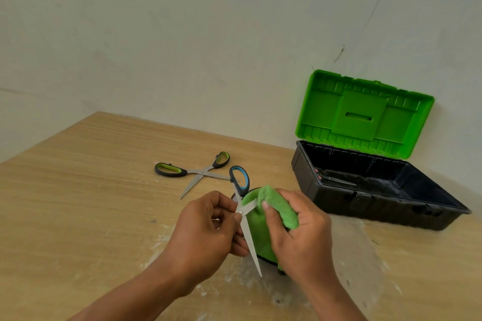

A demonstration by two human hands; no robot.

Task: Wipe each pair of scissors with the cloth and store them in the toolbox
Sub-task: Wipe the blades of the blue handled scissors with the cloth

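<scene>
My left hand [206, 232] pinches the blue-handled scissors [240, 182] near their pivot, blades spread, one blade pointing down toward me. My right hand [300, 237] grips the green cloth [260, 229], which is wrapped over the other blade. A second pair of scissors with green-and-black handles [193, 172] lies open on the wooden table [91, 190] behind my hands. The black toolbox [326, 198] stands at the right with its green lid [365, 114] raised against the wall; another pair of scissors [336, 179] lies inside on its floor.
A pale wall runs behind the table and meets its far edge. White dusty smears mark the table surface near my hands and in front of the toolbox.
</scene>
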